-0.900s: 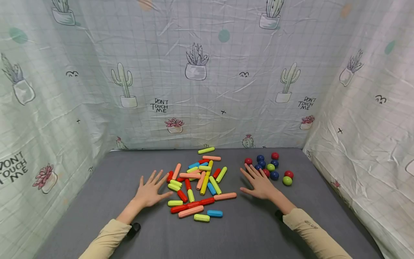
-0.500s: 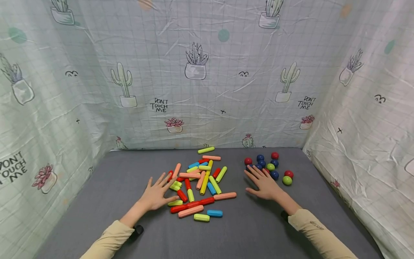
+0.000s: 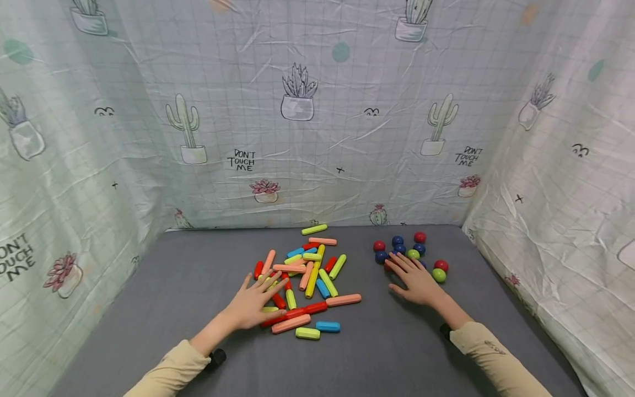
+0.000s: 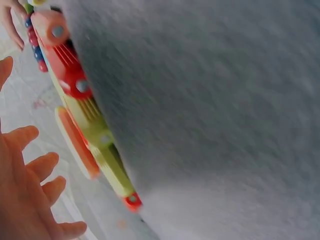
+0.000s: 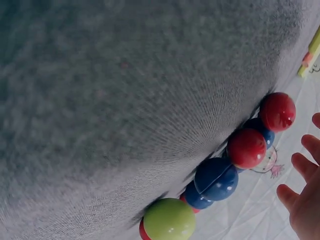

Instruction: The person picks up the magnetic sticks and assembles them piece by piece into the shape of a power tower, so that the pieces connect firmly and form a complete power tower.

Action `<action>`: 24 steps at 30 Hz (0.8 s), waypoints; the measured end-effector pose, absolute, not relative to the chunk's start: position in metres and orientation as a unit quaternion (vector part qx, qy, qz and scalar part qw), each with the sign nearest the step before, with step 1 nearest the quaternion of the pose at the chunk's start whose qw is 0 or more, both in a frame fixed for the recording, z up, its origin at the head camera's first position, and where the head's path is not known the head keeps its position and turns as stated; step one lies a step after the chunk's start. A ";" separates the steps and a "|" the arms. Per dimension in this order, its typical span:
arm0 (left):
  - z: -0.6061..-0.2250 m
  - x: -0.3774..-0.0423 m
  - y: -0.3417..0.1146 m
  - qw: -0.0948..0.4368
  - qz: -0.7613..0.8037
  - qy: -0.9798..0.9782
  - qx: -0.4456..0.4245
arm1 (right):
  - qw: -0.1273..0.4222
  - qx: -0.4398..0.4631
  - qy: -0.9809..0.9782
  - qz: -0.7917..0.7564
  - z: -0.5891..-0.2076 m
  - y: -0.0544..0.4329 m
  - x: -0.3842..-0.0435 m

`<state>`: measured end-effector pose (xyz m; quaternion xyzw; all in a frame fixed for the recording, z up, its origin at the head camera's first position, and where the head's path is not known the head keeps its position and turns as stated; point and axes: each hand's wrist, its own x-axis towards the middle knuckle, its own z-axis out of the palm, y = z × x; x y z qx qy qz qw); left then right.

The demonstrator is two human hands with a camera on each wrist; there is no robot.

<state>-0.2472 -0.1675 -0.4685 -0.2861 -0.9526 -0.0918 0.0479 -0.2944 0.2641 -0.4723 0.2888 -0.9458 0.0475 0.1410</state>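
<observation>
My left hand (image 3: 250, 304) is spread with straight fingers over the left side of a pile of short ridged sticks, covering part of several. Among them are a red stick (image 3: 315, 307), a peach stick (image 3: 291, 323) and a blue stick (image 3: 328, 326). The left wrist view has the fingers (image 4: 42, 165) apart beside a yellow-green stick (image 4: 112, 170), holding nothing. Fingers extended, my right hand (image 3: 415, 280) hovers at the near side of a group of shiny balls, including a blue ball (image 5: 216, 178) and a green ball (image 5: 169, 220). No ball is in its grasp.
A lone yellow-green stick (image 3: 315, 229) lies at the back edge of the grey table (image 3: 372, 353). Behind and at both sides hangs a cactus-print curtain (image 3: 223, 110). A red ball (image 3: 441, 266) sits right of the group.
My left hand has moved right over the sticks, hiding more of them. My right hand has shifted slightly right, and the balls at its left show more. The head view has shifted slightly.
</observation>
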 end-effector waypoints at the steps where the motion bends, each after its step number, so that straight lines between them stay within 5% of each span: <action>1: -0.467 -0.246 -0.165 0.045 -0.090 -0.951 -0.292 | 0.139 0.287 -0.947 0.047 -0.472 0.264 -0.295; 17: -0.467 -0.220 -0.135 0.035 -0.058 -0.914 -0.399 | 0.178 0.275 -0.943 0.053 -0.475 0.261 -0.305; 24: -0.471 -0.210 -0.126 0.087 -0.020 -0.880 -0.466 | 0.198 0.273 -0.941 0.039 -0.476 0.258 -0.311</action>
